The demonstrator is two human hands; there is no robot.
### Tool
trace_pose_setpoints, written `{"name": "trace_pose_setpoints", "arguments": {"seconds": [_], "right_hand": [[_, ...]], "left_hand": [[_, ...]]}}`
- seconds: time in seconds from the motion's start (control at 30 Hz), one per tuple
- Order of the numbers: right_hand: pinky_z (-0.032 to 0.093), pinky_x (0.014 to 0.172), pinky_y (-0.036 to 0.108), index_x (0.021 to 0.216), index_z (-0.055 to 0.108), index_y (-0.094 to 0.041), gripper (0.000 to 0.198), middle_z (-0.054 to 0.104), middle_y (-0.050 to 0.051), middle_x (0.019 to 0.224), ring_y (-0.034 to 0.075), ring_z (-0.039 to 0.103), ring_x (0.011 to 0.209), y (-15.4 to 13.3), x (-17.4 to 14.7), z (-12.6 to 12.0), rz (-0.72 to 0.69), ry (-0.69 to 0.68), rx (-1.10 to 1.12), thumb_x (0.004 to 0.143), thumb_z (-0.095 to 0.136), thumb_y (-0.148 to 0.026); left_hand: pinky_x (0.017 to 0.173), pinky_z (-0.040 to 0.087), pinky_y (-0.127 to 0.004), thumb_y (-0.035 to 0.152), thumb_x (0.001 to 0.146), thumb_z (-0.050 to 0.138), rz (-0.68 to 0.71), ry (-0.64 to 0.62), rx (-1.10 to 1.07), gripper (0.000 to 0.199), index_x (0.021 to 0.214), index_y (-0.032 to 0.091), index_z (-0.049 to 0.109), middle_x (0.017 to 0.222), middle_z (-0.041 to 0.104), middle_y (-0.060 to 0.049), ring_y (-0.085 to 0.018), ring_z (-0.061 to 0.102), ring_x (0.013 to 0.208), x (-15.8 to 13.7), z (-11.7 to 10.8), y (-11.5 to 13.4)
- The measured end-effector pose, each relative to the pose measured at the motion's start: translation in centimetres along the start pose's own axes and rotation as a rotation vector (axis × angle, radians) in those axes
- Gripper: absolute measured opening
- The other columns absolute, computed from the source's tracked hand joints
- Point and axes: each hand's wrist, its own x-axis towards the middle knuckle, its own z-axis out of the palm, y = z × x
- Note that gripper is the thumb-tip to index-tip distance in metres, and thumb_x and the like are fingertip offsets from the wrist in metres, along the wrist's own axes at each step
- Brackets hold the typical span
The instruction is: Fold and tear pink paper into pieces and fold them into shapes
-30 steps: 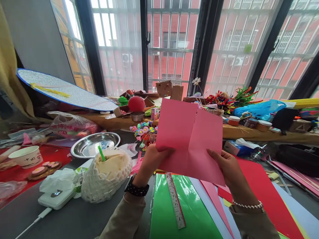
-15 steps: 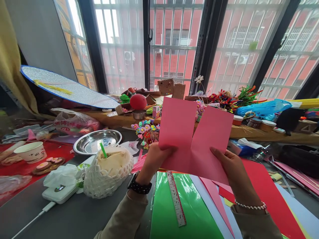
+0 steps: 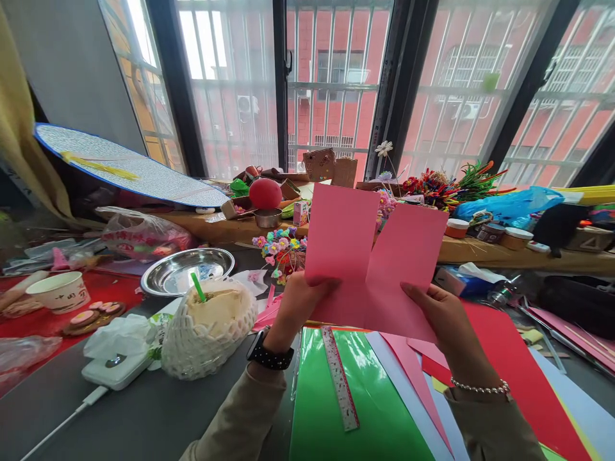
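A pink sheet of paper [image 3: 346,256] is held up in front of me, with a slit running down from its top edge that parts it into two flaps. My left hand [image 3: 305,298] grips its lower left side, thumb across the front. On the lower right side my right hand [image 3: 442,314] pinches it, thumb in front and fingers mostly behind. Below the paper, a ruler [image 3: 340,381] with a speckled pattern lies on a glossy green sheet [image 3: 317,410]. More pink paper strips [image 3: 416,384] and a red sheet [image 3: 504,371] lie to the right.
To the left stand a coconut [image 3: 216,314] in foam netting with a green straw, a metal plate [image 3: 163,291], a paper cup [image 3: 57,291] and a white charger [image 3: 115,371] with its cable. Behind the paper, crafted flowers [image 3: 278,246] and a cluttered windowsill [image 3: 461,253] extend along the window.
The two halves of the pink paper sit slightly closer together, the right one shifted a little left with my right hand. My grip on both sides is unchanged.
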Motion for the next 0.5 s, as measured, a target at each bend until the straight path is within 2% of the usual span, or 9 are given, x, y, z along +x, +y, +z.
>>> {"name": "trace_pose_setpoints", "arguments": {"seconds": [0.3,0.4,0.5], "right_hand": [[0.044,0.041,0.018,0.066,0.064,-0.018,0.016,0.066,-0.002,0.057,0.010,0.058,0.045,0.27,0.36,-0.07,0.033,-0.033,0.069,0.056,0.070,-0.028],[0.048,0.047,0.020,0.069,0.065,-0.018,0.016,0.068,-0.002,0.063,0.011,0.060,0.050,0.34,0.47,-0.18,0.034,-0.094,0.139,0.057,0.070,-0.026],[0.050,0.051,0.022,0.072,0.065,-0.017,0.018,0.069,0.001,0.067,0.013,0.062,0.056,0.37,0.63,-0.25,0.051,-0.173,0.119,0.057,0.070,-0.024]], "left_hand": [[0.047,0.036,-0.021,0.037,0.056,0.062,-0.025,0.005,-0.012,0.026,0.063,0.012,0.065,0.055,0.056,0.000,-0.010,0.047,0.051,0.09,0.07,-0.22],[0.047,0.036,-0.021,0.038,0.055,0.062,-0.032,0.011,-0.035,0.027,0.064,0.012,0.065,0.057,0.057,0.000,-0.011,0.048,0.052,0.06,0.07,-0.15],[0.049,0.038,-0.022,0.040,0.055,0.062,-0.034,0.013,-0.037,0.030,0.069,0.013,0.065,0.060,0.059,-0.001,-0.012,0.050,0.054,0.06,-0.13,-0.12]]}}
